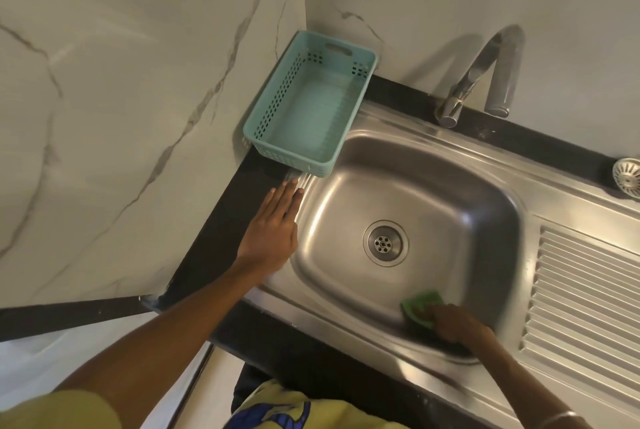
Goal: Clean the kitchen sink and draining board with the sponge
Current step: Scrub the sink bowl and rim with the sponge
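Observation:
The steel sink [446, 186] fills the middle of the view, its round drain [385, 243] at the bottom of the bowl. A ribbed draining board [585, 293] lies to its right. My right hand [453, 323] holds a green sponge [420, 307] against the near inner wall of the bowl; the hand is blurred. My left hand [273, 231] lies flat, fingers straight, on the sink's left rim and the black counter edge.
A teal plastic basket [263, 124] stands empty in the back left corner, partly over the sink rim. The curved steel tap [485, 72] rises behind the bowl. A loose strainer [628, 177] sits at the far right. Marble walls close in left and behind.

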